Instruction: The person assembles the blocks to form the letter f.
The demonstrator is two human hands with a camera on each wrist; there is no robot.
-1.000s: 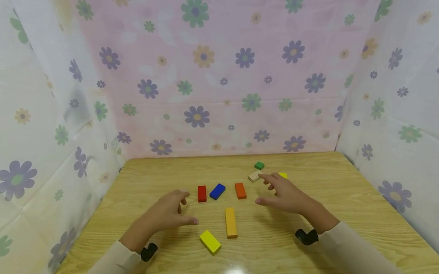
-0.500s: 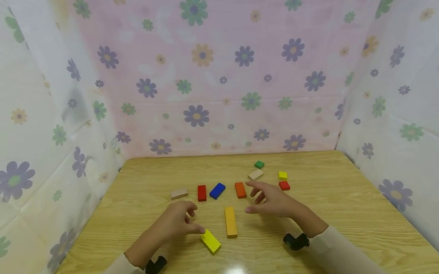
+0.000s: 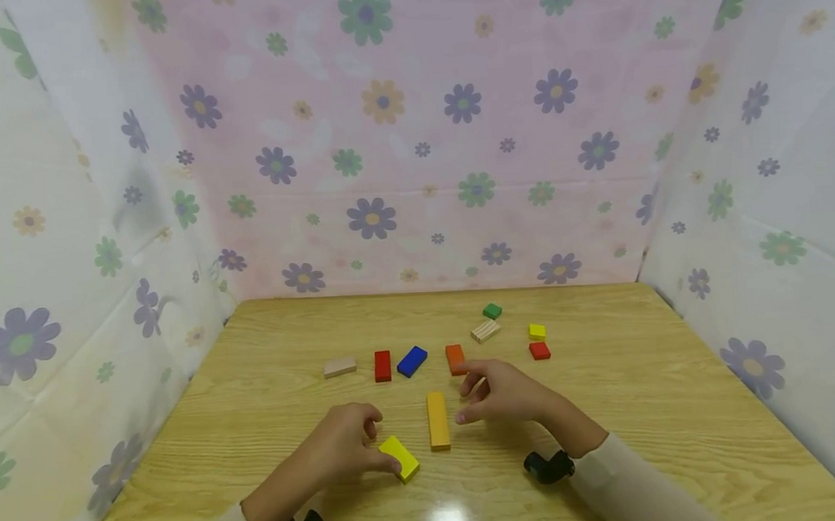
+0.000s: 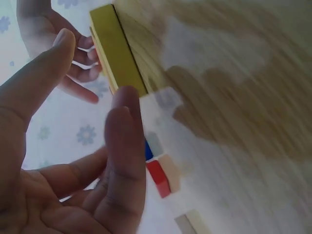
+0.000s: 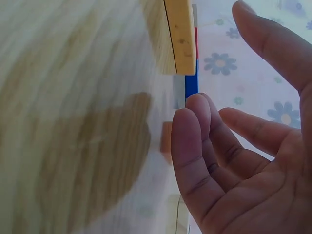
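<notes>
My left hand [image 3: 345,446] reaches over the yellow block [image 3: 403,454] at the front of the table, its thumb overlapping the block in the head view. The left wrist view has that yellow block [image 4: 117,48] beyond the index fingertip, with thumb and index spread apart. Right of it lies the long yellow-orange block [image 3: 438,421]. My right hand [image 3: 510,396] hovers just to that block's right, fingers loosely bent and holding nothing. Its index finger partly covers the orange block [image 3: 454,355]. In the right wrist view, the yellow-orange block [image 5: 181,39] is apart from the fingers.
Behind the hands lie a red block [image 3: 383,366], a blue block [image 3: 412,362] and a plain wooden block [image 3: 340,367]. Farther right are a striped wooden piece [image 3: 486,331], and small green [image 3: 493,311], yellow [image 3: 537,331] and red [image 3: 540,351] blocks. Flowered cloth walls enclose the table.
The left hand has moved right and toward the front, onto the yellow block. From near the striped piece, the right hand has come left and nearer, beside the yellow-orange block. The blocks stay put.
</notes>
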